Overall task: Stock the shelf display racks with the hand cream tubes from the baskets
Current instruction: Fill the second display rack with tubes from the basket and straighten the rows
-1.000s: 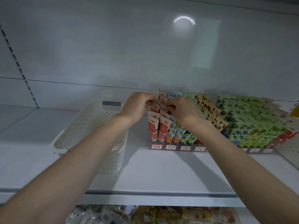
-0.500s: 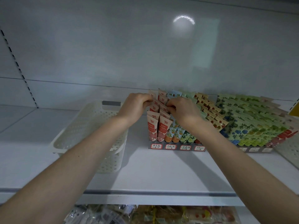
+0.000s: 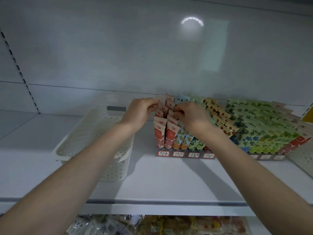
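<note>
Toward the shelf's [image 3: 169,175] back edge, left hand [image 3: 138,112] and right hand [image 3: 191,116] worked the rear rows of red hand cream tubes [image 3: 160,133] in the display rack's [image 3: 184,154] left lanes, curled fingers pinching tube tops. Judged best: seat each tube upright, crimp squared with the row ahead, without tipping neighbours. White basket [image 3: 91,133] sat just left of the rack. Versus a second earlier: hands barely shifted; rack and basket unmoved.
</note>
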{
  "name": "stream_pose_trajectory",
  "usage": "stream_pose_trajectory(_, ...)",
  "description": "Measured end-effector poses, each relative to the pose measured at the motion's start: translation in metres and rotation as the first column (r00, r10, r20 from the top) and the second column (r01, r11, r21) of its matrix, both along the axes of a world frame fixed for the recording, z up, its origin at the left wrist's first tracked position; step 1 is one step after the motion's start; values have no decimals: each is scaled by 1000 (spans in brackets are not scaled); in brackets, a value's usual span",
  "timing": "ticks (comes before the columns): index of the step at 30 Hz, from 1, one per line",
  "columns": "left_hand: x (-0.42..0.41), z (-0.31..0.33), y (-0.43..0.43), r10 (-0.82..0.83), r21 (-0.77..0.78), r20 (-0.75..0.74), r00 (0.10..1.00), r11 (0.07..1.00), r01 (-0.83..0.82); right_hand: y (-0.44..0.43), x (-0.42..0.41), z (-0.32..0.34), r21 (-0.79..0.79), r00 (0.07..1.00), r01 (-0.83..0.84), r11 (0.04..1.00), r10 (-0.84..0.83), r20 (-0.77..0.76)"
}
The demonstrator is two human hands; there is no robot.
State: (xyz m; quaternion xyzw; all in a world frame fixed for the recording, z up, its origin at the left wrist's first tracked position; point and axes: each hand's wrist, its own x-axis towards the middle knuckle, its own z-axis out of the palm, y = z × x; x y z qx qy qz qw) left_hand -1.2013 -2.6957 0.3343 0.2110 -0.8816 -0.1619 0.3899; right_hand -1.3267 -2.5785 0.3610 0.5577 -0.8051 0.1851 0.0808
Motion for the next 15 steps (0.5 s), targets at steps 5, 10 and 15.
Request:
stream_pose_trajectory(5,-2,-2,-2,-26,10,14,1000,1000,26,-4,-2,-3,15,1000,18,1000,-17,-20)
stream_pose_trajectory(10,-5,2,2,-79,5,-13,997,997,79,-9,-6,-5,13,999,32,999,-31,-32)
stream_pose_trajectory(15,-9,2,0,-106,-15,-3,994,994,106,-21,-12,-7,9,991,60,998,-59,-117)
